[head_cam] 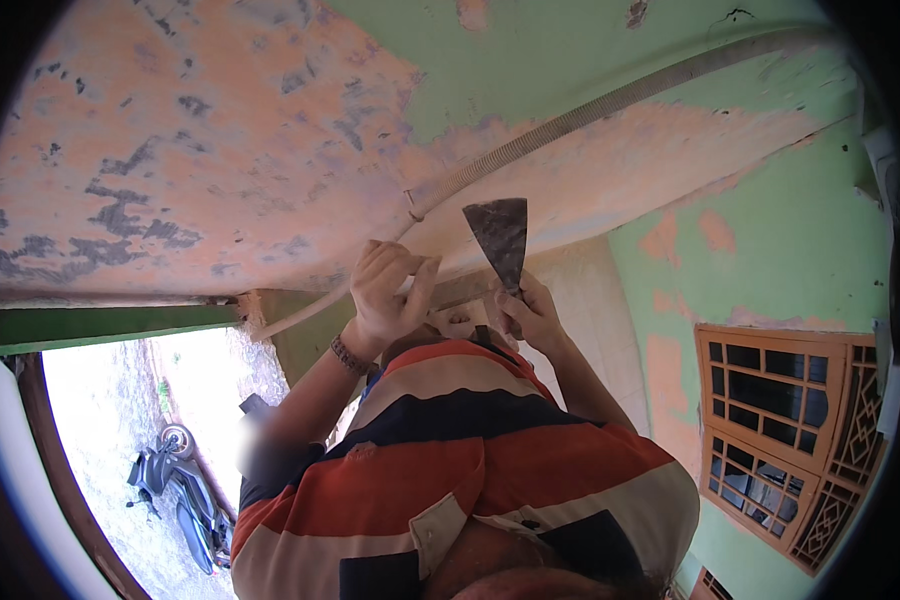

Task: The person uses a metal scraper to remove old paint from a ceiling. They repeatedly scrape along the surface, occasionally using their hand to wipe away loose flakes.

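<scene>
My right hand (531, 311) grips a putty knife by its handle, thumb laid along the near side. The putty knife's wide, dark, smudged blade (499, 232) points up and away from me, toward the wall. To its left, my left hand (391, 289) is raised with fingers curled and thumb tip close to the index finger; I see nothing held in it. A bracelet circles that wrist. Before me is a painted wall (217, 150), its green coat gone over a large pinkish area with grey patches. A corrugated hose (555, 131) runs across it, passing just beyond both hands.
A nail-like pin (410, 201) juts out beside the hose. On the right, a green wall (787, 232) with bare patches holds a wooden-framed window (769, 397). A bright opening on the left shows a parked motorcycle (187, 495) outside. A bare foot (459, 321) shows below my hands.
</scene>
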Motion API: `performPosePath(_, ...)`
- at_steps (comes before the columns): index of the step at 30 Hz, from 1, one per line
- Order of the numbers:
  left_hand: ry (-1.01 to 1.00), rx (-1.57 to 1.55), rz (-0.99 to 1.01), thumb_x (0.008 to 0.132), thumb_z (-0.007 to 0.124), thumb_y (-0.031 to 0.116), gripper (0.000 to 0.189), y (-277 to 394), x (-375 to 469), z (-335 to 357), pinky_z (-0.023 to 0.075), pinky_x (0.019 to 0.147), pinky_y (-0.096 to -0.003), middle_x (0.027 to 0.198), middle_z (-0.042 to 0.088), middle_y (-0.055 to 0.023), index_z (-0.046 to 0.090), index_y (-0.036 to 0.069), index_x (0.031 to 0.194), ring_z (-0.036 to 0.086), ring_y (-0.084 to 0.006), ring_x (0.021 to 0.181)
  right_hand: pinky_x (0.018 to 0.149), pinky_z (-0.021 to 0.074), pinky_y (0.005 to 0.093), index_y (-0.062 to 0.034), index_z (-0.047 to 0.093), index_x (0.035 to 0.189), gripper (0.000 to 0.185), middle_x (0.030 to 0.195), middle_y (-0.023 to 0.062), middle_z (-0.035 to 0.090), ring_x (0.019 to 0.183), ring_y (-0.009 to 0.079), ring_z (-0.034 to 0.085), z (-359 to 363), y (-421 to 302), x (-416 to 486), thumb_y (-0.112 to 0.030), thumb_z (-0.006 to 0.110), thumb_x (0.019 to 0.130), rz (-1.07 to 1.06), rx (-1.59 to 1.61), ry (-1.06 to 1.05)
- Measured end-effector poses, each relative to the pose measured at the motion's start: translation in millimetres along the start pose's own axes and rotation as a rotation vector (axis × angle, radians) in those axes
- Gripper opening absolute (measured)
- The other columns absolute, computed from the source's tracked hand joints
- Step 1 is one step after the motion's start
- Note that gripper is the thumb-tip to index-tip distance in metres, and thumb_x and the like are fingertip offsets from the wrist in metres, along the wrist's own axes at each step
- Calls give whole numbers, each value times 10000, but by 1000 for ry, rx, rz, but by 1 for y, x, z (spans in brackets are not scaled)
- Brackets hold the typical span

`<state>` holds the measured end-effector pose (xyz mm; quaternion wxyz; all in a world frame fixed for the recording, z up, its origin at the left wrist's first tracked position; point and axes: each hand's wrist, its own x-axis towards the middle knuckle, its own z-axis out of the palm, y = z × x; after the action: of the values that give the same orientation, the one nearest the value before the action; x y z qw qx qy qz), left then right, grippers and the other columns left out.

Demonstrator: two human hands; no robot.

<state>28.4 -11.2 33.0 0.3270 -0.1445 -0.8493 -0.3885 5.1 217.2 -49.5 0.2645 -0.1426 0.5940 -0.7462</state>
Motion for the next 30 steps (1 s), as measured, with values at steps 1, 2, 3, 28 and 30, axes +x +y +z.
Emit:
performPosePath(1, 9, -19, -99, 752, 694, 19, 115, -2, 0, 3, 416, 560, -358, 617, 575, -98, 615, 2, 670, 556, -265, 554, 453, 404, 238, -19, 519, 1057, 172, 638, 5, 503, 477, 86, 469, -1, 6, 2, -169, 458, 999, -50, 29, -19)
performPosePath(2, 18, -38, -199, 758, 701, 36, 161, -3, -2, 5, 394, 522, -353, 580, 550, -88, 599, 11, 636, 522, -251, 507, 459, 408, 244, -13, 506, 1091, 188, 647, 22, 509, 485, 95, 480, -1, 10, 4, -168, 439, 1008, -100, 57, -38)
performPosePath(3, -48, -67, -210, 770, 700, 29, 159, -3, -5, 9, 392, 512, -338, 589, 555, -103, 606, -2, 646, 525, -241, 514, 449, 398, 237, -22, 512, 1091, 200, 652, 11, 493, 480, 88, 467, 4, 8, 6, -189, 433, 1013, -50, 121, 53)
performPosePath(28, 36, 286, -148, 861, 655, 124, 260, -22, 37, 31, 465, 763, -381, 944, 627, -183, 644, -35, 1067, 585, -300, 860, 354, 316, 228, -2, 549, 964, 485, 572, 50, 496, 404, 98, 431, -18, 4, 29, -432, 331, 1022, -82, 129, 35)
performPosePath(30, 79, 216, -197, 884, 633, 131, 246, -18, 37, 30, 468, 745, -344, 915, 639, -159, 645, -39, 1062, 593, -261, 834, 351, 322, 224, -3, 547, 966, 479, 581, 53, 501, 404, 100, 439, -7, -22, 25, -431, 338, 1021, -30, 111, 51)
